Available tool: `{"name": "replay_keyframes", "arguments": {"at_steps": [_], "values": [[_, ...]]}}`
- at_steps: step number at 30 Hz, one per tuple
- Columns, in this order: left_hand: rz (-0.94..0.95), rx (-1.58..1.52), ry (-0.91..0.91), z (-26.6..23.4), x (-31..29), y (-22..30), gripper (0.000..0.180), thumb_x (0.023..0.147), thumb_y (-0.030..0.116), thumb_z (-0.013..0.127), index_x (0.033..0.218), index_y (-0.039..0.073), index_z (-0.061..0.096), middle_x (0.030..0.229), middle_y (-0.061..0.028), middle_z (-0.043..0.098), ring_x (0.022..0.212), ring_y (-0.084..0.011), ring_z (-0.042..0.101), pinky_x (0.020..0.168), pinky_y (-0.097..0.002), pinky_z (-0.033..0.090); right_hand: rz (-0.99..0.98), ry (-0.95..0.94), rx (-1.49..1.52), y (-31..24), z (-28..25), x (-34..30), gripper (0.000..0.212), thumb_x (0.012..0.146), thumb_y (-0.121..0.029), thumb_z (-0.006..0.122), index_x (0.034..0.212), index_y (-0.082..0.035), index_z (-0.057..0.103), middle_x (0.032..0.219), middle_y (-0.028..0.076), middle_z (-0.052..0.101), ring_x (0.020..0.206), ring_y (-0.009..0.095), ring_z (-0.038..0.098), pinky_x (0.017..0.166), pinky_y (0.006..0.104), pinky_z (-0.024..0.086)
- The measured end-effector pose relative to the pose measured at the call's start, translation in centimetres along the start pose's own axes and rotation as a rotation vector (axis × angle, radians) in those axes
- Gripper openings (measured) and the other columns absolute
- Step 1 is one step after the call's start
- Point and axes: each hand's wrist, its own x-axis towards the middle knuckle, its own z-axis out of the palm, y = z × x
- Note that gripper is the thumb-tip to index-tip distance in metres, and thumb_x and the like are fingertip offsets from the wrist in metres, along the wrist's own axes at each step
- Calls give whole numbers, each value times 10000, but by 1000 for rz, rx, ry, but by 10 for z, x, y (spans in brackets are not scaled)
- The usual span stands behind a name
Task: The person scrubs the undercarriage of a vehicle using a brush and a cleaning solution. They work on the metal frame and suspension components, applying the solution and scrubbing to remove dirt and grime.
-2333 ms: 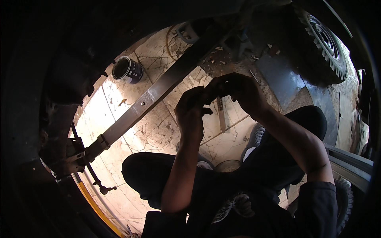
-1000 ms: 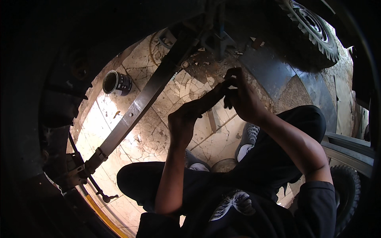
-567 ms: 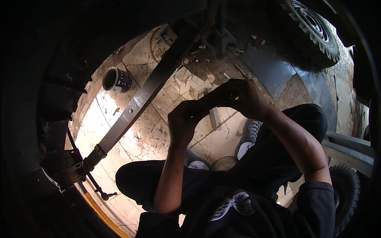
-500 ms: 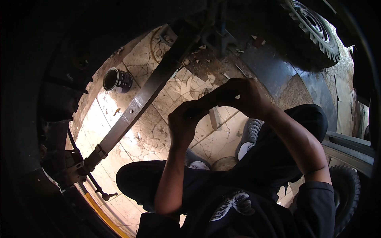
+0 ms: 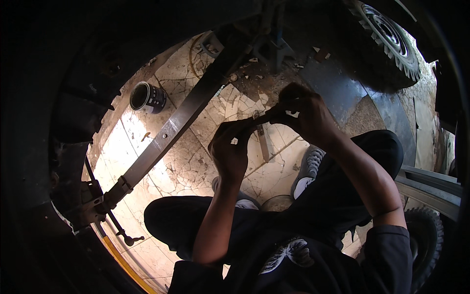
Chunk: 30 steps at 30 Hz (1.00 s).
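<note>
Both my hands are raised over the tiled floor, in deep shadow. My left hand [image 5: 230, 153] has its fingers curled, thumb and fingertips drawn together. Further right and a little farther off, my right hand [image 5: 309, 116] is bent in a similar pinch. A narrow dark shape [image 5: 264, 118] spans between the two sets of fingertips; the shadow hides what kind of thing it is. Below the hands, a flat narrow strip [image 5: 263, 144] appears to lie on the floor. A long metal bar [image 5: 169, 130] runs diagonally to the left of my left hand.
An open dark can [image 5: 148, 98] stands beyond the bar. A large tyre [image 5: 387, 36] is at the far right, another tyre [image 5: 425, 240] at the near right beside metal rails [image 5: 426, 186]. Dark vehicle parts [image 5: 73, 161] crowd the left. Broken tile bits litter the floor [image 5: 191, 161].
My right hand has turned and its fingers have shifted slightly. The left hand has moved a little right, and a gap now shows between its thumb and fingers.
</note>
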Motion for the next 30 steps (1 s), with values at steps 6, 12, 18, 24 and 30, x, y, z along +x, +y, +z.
{"name": "replay_keyframes", "arguments": {"at_steps": [6,12,18,24,30], "values": [[160,146,-6,-8,5,-5,110,864,99,799,973,91,808,967,-81,772,950,-193,742,751,-329,575,71,-251,106,3,-9,-2,180,855,-184,803,1027,-132,813,928,71,762,847,247,739,772,367,594],[-68,-145,-248,-11,2,-10,152,898,129,787,1045,92,801,964,-69,773,865,-167,739,755,-309,557,15,-273,39,-4,-22,4,136,865,-177,808,986,-115,819,863,77,758,737,234,741,666,340,579],[-65,-256,-329,-8,9,16,224,902,109,773,1125,91,791,858,-42,734,781,-126,691,707,-298,532,54,-289,63,-9,-31,8,116,877,-172,795,966,-100,814,878,88,759,737,233,731,669,342,573],[94,-211,-206,0,12,14,121,882,115,787,994,78,813,786,-64,699,702,-160,665,642,-315,508,136,-345,73,-24,-34,15,144,887,-160,794,990,-60,797,946,101,778,783,213,754,694,329,590],[156,-137,-171,2,22,17,122,892,104,766,1004,92,814,830,-78,731,726,-186,684,662,-316,537,235,-319,205,-30,-27,16,221,895,-72,784,1112,-30,770,1074,118,782,910,172,772,777,301,613]]}}
